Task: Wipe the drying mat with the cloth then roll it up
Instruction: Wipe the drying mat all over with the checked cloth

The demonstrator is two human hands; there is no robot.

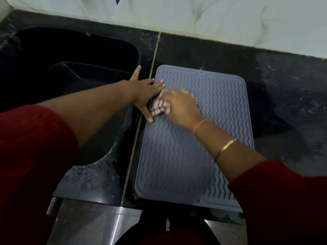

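Note:
A grey silicone drying mat with wavy ridges lies flat on the black counter. My right hand presses a bunched pink checked cloth onto the mat's upper left part; the hand is blurred and covers most of the cloth. My left hand lies flat with spread straight fingers on the mat's left edge, its fingertips on the mat and its thumb pointing down along the edge.
A black sink sits left of the mat, holding a dark basin. The dark granite counter extends to the right. A pale tiled wall runs behind. The counter's front edge is just below the mat.

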